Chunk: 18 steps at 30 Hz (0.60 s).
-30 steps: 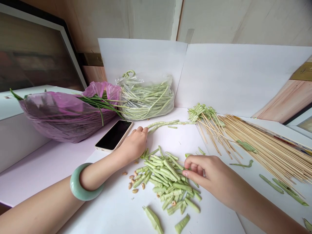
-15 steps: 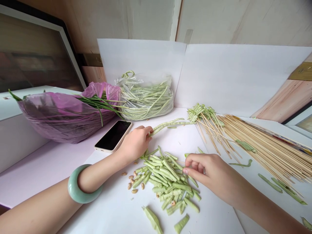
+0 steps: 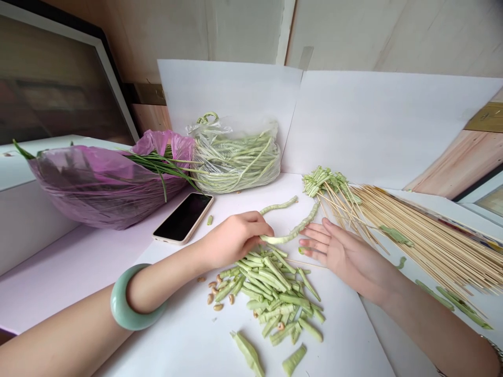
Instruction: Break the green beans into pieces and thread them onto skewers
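Note:
My left hand [image 3: 241,238], with a pale green bangle on its wrist, is closed on one end of a long green bean [image 3: 293,234]. The bean curves up and to the right toward my right hand [image 3: 340,256]. That hand is open, palm turned up and fingers spread, close to the bean's far part. A second bean piece [image 3: 280,204] lies just behind my left hand. Below both hands spreads a pile of short bean pieces [image 3: 271,283]. Several tan seeds [image 3: 218,307] lie at its left edge. A thin skewer [image 3: 304,263] sticks out near the right fingertips.
A phone [image 3: 183,218] lies at the left, before a purple bag of green stalks [image 3: 106,183]. Behind stands a clear bag of long beans [image 3: 239,162]. At right are bean-loaded skewers [image 3: 326,183], a heap of bare skewers [image 3: 424,230] and loose bean pieces [image 3: 463,309].
My left hand has moved right and nearer, bringing the bean over the pile. My right hand has opened and turned palm up. A small bean piece now lies beside the phone.

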Tool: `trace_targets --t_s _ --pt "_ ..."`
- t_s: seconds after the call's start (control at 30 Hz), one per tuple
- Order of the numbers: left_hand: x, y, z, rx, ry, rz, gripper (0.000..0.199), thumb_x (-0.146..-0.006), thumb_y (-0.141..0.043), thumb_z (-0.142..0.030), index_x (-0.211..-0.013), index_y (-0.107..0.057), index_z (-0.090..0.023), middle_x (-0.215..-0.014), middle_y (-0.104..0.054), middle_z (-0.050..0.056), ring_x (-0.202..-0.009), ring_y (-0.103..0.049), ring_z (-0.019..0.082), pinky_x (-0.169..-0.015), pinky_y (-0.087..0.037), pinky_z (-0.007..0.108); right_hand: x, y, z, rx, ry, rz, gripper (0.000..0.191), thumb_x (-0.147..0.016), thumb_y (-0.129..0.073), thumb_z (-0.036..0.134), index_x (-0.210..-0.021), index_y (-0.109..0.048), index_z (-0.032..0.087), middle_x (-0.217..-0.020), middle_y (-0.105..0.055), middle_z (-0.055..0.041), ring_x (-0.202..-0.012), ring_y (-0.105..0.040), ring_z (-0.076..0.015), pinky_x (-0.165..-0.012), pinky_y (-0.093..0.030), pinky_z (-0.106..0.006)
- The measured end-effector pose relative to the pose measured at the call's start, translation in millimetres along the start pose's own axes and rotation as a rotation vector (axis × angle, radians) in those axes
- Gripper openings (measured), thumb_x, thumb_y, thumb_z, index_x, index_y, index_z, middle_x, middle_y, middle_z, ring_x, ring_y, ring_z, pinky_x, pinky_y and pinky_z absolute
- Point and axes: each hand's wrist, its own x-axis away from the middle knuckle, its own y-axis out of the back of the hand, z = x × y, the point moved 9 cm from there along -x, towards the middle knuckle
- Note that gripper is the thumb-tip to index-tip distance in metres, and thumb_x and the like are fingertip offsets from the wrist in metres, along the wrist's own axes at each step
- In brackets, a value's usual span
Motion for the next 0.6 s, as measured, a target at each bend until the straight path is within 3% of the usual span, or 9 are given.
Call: trace_targets --t_s 0.1,0.23,0.4,0.5,0.6 --pt "3 -7.1 -9 0.026 -0.089 0.069 0.026 -0.09 -0.047 -0.008 -0.099 -0.069 -0.018 -0.098 -0.064 0.007 -0.087 -0.062 0.014 -0.079 -0.047 0.021 -7 8 -3 -0.172 0.038 -0.083 0.025 -0.083 -0.064 0.044 -0.097 -0.06 0.023 -0.117 -0.065 -0.0097 -0.11 -0.063 -0.0207 -0.091 -0.056 -0.033" --pt "4 -11.5 -11 0.019 -0.108 0.102 0.025 -0.092 -0.046 -0.011 -0.096 -0.069 -0.018 -0.097 -0.063 0.007 -0.082 -0.061 0.013 -0.074 -0.046 0.02 -9 10 1 -0.279 0.118 -0.108 0.013 -0.081 -0.067 0.033 -0.089 -0.062 0.024 -0.102 -0.066 -0.0056 -0.108 -0.063 -0.0191 -0.094 -0.054 -0.033" --pt "2 -14.5 -5 -0.002 -0.06 0.096 0.026 -0.089 -0.046 -0.008 -0.093 -0.07 -0.019 -0.096 -0.063 0.006 -0.082 -0.062 0.013 -0.073 -0.046 0.02 1 1 15 -0.266 0.197 -0.059 0.031 -0.076 -0.073 0.032 -0.105 -0.067 0.024 -0.085 -0.064 -0.002 -0.087 -0.065 -0.0187 -0.084 -0.057 -0.036" --pt "1 -12.6 2 -0.01 -0.003 0.051 0.03 -0.084 -0.046 0.0 -0.095 -0.069 -0.016 -0.098 -0.062 0.008 -0.084 -0.062 0.015 -0.077 -0.048 0.024 10 -4 23 -0.208 0.241 -0.037 0.031 -0.075 -0.075 0.036 -0.102 -0.071 0.021 -0.074 -0.058 -0.0002 -0.072 -0.06 -0.0163 -0.071 -0.057 -0.033" --pt "0 -9.4 7 0.004 0.052 0.0 0.036 -0.078 -0.046 0.005 -0.098 -0.068 -0.015 -0.102 -0.062 0.009 -0.091 -0.062 0.017 -0.085 -0.049 0.028 19 -8 34 -0.152 0.31 -0.027 0.03 -0.072 -0.078 0.04 -0.095 -0.074 0.021 -0.074 -0.057 -0.0002 -0.07 -0.057 -0.0142 -0.067 -0.055 -0.029"
